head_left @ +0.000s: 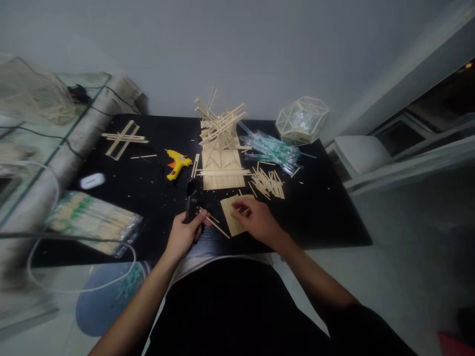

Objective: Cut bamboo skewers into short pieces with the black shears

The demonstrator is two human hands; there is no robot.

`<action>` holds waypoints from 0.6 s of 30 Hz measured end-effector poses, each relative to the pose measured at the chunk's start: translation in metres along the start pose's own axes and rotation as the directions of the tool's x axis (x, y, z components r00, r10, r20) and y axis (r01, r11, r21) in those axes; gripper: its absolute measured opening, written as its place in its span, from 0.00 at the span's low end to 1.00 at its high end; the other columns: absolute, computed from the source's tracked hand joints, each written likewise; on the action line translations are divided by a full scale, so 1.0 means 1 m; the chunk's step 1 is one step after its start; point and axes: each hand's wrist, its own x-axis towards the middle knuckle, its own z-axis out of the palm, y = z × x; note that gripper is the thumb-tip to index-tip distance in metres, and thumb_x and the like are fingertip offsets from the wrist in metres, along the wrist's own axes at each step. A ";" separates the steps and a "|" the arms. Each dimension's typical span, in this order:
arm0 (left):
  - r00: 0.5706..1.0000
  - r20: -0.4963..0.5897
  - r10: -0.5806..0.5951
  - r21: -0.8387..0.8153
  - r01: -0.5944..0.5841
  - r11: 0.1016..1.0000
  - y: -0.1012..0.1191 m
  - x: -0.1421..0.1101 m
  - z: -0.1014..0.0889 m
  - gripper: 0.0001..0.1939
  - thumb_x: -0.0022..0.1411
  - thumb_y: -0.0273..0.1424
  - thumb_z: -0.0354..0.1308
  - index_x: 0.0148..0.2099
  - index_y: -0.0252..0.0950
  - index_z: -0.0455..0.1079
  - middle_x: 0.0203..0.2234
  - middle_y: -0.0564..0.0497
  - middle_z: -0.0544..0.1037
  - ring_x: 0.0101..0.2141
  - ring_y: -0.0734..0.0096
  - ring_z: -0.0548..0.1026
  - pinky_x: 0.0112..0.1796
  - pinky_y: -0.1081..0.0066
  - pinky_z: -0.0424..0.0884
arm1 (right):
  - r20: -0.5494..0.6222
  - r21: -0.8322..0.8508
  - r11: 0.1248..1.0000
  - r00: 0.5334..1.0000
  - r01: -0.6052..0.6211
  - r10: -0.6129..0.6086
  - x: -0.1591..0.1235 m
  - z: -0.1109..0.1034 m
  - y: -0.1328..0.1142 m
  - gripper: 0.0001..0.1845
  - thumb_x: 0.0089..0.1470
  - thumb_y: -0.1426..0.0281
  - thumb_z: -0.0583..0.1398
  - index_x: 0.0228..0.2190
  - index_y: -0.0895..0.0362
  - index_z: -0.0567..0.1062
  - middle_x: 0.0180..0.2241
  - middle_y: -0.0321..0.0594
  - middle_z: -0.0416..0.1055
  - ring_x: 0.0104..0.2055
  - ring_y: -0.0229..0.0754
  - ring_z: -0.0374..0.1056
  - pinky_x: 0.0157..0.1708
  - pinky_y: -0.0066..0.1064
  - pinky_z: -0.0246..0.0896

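My left hand (182, 236) is closed around an upright black hand tool (191, 200) with a rounded opening at its top; its exact kind is unclear. Two thin wooden sticks (218, 227) stick out to the right from the fingers of that same hand. Over a small mat of side-by-side wooden strips (230, 223) hovers my right hand (256, 216), its fingers loosely bent and apart, with nothing visible in them. Just beyond it lies a loose heap of short sticks (269, 183). A yellow glue gun (179, 164) rests on the black table, beyond the black tool.
Crossed stick bundles (222, 121) stand on a larger strip mat (224, 182). Clear plastic packs (276, 151) and a faceted stick frame (302, 121) are at back right. Left are crossed sticks (124, 138), a white oval object (92, 181) and packaged sticks (96, 220). A blue bin (98, 301) stands below.
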 end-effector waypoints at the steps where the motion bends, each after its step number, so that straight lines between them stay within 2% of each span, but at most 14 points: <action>1: 1.000 0.000 0.007 0.000 -0.007 1.000 -0.001 0.000 -0.001 0.20 0.58 0.46 0.69 0.32 0.32 0.77 0.19 0.51 0.76 0.14 0.80 0.60 0.15 0.75 0.54 | 0.052 0.014 1.000 0.999 0.007 -0.008 -0.003 0.007 -0.006 0.08 0.57 0.71 0.68 0.40 0.57 0.81 0.38 0.42 0.81 0.36 0.41 0.76 0.38 0.33 0.70; 6: 0.999 0.029 0.043 -0.030 -0.043 0.999 -0.010 0.001 -0.006 0.19 0.60 0.45 0.68 0.29 0.33 0.76 0.09 0.58 0.63 0.13 0.79 0.58 0.17 0.75 0.54 | 0.185 0.004 1.000 0.982 0.029 -0.029 -0.007 0.029 -0.029 0.09 0.57 0.76 0.68 0.41 0.57 0.80 0.40 0.42 0.81 0.42 0.43 0.77 0.44 0.34 0.70; 10: 0.996 0.059 0.060 -0.050 -0.057 0.997 -0.014 0.001 -0.009 0.19 0.62 0.44 0.67 0.30 0.33 0.77 0.10 0.58 0.63 0.13 0.79 0.58 0.18 0.75 0.54 | 0.219 -0.012 0.999 0.975 0.050 -0.046 -0.006 0.034 -0.035 0.08 0.60 0.80 0.65 0.39 0.57 0.80 0.38 0.41 0.82 0.41 0.41 0.78 0.45 0.33 0.69; 14: 0.997 0.047 0.069 -0.105 -0.063 0.992 -0.011 0.001 -0.008 0.18 0.61 0.43 0.68 0.32 0.31 0.77 0.12 0.56 0.67 0.13 0.80 0.59 0.17 0.75 0.55 | 0.219 -0.026 0.999 0.976 0.028 -0.022 -0.005 0.025 -0.033 0.08 0.59 0.80 0.65 0.39 0.57 0.81 0.38 0.41 0.82 0.41 0.42 0.78 0.45 0.33 0.70; 18: 0.997 0.004 0.079 -0.229 -0.076 0.971 -0.007 0.002 -0.004 0.16 0.60 0.41 0.69 0.34 0.31 0.78 0.20 0.50 0.77 0.13 0.81 0.60 0.16 0.75 0.56 | 0.096 -0.106 0.993 0.993 -0.055 0.065 -0.002 0.002 -0.021 0.10 0.57 0.79 0.65 0.40 0.57 0.82 0.36 0.41 0.82 0.38 0.43 0.79 0.43 0.34 0.71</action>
